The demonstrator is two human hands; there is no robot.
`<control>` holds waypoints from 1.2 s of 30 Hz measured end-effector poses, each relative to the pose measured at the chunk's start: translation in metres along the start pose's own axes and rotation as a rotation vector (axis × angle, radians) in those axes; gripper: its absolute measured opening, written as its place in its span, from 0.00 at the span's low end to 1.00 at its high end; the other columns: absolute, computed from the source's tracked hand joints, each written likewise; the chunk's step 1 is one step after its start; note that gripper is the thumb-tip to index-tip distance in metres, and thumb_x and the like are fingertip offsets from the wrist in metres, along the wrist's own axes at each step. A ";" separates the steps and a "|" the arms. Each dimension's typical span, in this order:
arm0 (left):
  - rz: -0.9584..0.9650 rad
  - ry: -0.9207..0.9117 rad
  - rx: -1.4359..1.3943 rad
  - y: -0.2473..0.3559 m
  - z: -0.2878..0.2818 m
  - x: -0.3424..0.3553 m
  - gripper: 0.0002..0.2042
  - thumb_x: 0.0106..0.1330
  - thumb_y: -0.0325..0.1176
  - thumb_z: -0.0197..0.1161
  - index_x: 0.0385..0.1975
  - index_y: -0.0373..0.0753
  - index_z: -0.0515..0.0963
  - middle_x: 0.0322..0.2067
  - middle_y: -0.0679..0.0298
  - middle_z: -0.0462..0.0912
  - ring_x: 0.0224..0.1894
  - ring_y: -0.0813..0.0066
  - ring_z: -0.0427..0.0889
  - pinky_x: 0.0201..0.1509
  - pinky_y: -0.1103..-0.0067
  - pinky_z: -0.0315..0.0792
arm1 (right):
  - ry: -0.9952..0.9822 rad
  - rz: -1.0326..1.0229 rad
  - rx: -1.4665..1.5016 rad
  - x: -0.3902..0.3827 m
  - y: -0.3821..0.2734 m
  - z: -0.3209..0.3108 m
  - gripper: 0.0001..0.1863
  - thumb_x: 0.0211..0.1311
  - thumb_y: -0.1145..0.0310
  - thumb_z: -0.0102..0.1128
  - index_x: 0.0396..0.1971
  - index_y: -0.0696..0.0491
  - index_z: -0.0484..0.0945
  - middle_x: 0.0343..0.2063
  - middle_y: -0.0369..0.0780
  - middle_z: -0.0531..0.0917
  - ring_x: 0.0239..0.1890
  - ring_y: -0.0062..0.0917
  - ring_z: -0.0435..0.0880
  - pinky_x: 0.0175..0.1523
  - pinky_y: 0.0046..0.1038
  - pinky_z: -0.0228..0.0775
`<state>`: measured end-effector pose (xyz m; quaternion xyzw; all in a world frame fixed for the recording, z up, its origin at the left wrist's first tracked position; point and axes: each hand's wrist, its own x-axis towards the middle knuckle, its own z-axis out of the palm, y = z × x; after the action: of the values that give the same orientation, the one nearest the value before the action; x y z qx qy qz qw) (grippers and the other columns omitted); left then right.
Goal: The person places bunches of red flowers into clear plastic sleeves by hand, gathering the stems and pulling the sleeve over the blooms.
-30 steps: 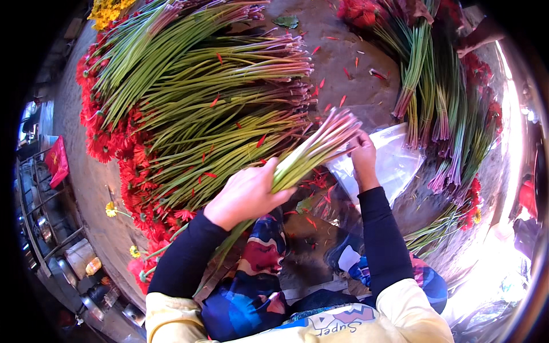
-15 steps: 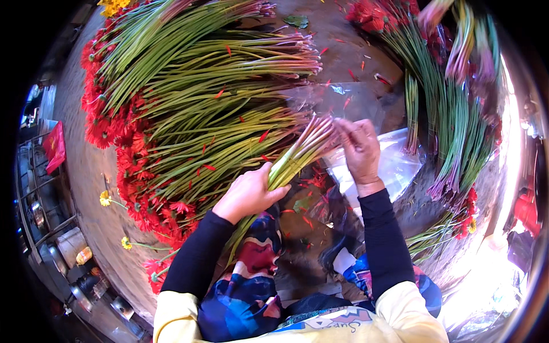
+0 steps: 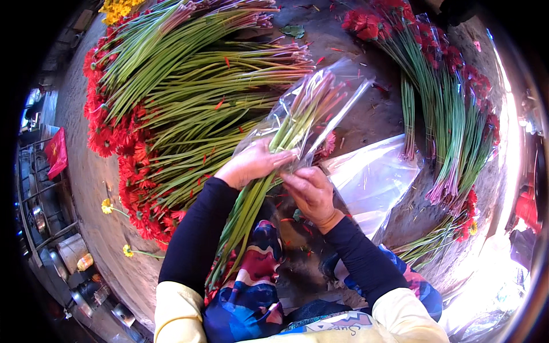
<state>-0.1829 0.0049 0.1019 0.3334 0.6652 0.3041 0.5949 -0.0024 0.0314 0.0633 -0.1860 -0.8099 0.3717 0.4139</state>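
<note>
A bunch of long green flower stems [image 3: 251, 200] slants across my lap, its pinkish cut ends pointing away to the upper right. My left hand [image 3: 254, 163] is closed round the middle of this bunch. A clear plastic sleeve [image 3: 329, 86] covers the cut-end half; whether it wraps all the way round, I cannot tell. Close beside the left hand, my right hand [image 3: 311, 194] pinches the near edge of the plastic sleeve. The bunch's flower heads are mostly hidden by my left arm, with a bit of red showing by my thigh.
Rows of red gerberas [image 3: 143, 194] lie on the left, stems pointing right. Wrapped red flower bunches [image 3: 452, 126] are piled at the right. More clear plastic sleeves [image 3: 372, 171] lie right of my hands. Yellow flowers [image 3: 117, 8] sit at far left; a shelf with pots [image 3: 71, 251] stands beyond.
The right hand has come down and left from the stem ends to beside the left hand. Clear plastic now covers the ends. The far-right bunch held in the air is no longer there.
</note>
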 end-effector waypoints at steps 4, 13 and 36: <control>0.024 -0.017 -0.208 0.038 0.001 0.023 0.16 0.64 0.43 0.62 0.44 0.39 0.73 0.22 0.71 0.74 0.16 0.84 0.71 0.17 0.84 0.65 | 0.298 0.592 0.348 -0.023 0.011 0.017 0.30 0.47 0.73 0.69 0.52 0.55 0.68 0.39 0.37 0.74 0.39 0.23 0.74 0.42 0.23 0.69; 0.109 0.028 -0.195 0.115 0.027 0.082 0.19 0.63 0.48 0.61 0.41 0.38 0.73 0.21 0.69 0.74 0.20 0.83 0.73 0.21 0.85 0.67 | -0.157 1.123 1.234 -0.035 -0.043 0.049 0.35 0.49 0.73 0.66 0.58 0.53 0.61 0.51 0.37 0.70 0.53 0.23 0.70 0.57 0.29 0.64; 0.664 0.939 0.827 0.065 0.046 0.143 0.39 0.43 0.31 0.71 0.58 0.44 0.58 0.43 0.55 0.67 0.45 0.56 0.69 0.47 0.67 0.67 | -0.164 1.347 0.773 -0.040 0.051 -0.116 0.28 0.49 0.78 0.59 0.54 0.57 0.67 0.31 0.36 0.79 0.29 0.19 0.79 0.37 0.23 0.74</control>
<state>-0.1421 0.1593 0.0648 0.5511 0.7754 0.3034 -0.0543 0.1144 0.0921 0.0473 -0.4522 -0.3634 0.8112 0.0730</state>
